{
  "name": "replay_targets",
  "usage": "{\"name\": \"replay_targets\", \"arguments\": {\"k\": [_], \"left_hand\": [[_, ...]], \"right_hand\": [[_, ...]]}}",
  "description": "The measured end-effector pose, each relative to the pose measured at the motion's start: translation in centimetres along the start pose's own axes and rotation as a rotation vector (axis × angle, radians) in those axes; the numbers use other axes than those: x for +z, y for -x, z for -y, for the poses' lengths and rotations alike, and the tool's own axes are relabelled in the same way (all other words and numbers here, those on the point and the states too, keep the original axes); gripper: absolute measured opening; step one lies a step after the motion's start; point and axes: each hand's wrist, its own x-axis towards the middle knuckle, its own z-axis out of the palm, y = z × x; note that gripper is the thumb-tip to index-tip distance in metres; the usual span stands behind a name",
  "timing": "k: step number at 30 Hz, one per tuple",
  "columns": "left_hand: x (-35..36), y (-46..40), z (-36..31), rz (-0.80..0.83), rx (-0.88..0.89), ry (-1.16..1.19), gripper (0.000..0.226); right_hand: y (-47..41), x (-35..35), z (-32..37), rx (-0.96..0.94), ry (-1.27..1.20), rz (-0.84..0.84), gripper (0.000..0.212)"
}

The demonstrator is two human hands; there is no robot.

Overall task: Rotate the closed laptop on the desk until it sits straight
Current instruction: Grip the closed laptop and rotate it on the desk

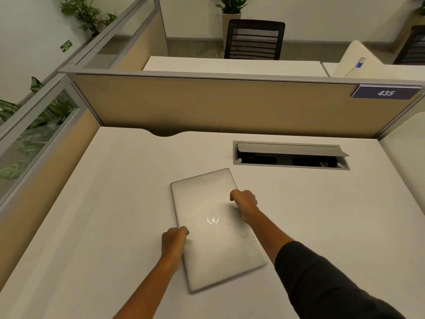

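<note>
A: Closed silver metal laptop with a round logo on the lid (216,229), lower centre of frame, flat on the plain white desk (110,203). Lying skewed, long sides running from upper left to lower right, not square with the desk edge.

B: Hands?

A: Left hand (174,240) at the laptop's left long edge, about halfway down, fingers curled and clamped on that edge. Right hand (245,201) at the right long edge, higher in frame, curled over the lid's rim and gripping it too. Laptop pinned between both, hands diagonally opposite.

B: Sleeves?

A: Left forearm bare. Dark sleeve (322,279) on right arm, lower right of frame.

B: Surroundings?

A: Grey cable tray with flap propped open (289,155), right of centre, above the laptop, apart from it. Tan partition panel (207,104) behind desk, blue "435" plate (386,92) at upper right.
</note>
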Motion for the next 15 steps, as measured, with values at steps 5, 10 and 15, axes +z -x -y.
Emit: {"name": "replay_targets", "arguments": {"k": [5, 10, 15], "left_hand": [[-1.1, -1.6, -0.5, 0.051, -0.072, 0.063, 0.012], [-1.8, -3.3, -3.4, 0.036, 0.026, -0.009, 0.003], [-1.5, -4.7, -7.4, 0.02, 0.203, -0.154, 0.01]], "right_hand": [[0.6, -0.4, -1.1, -0.066, 0.062, 0.007, 0.012], [2.4, -1.8, -5.4, -0.096, 0.126, -0.034, 0.015], [5.6, -3.9, -11.4, -0.089, 0.145, 0.003, 0.013]]}}
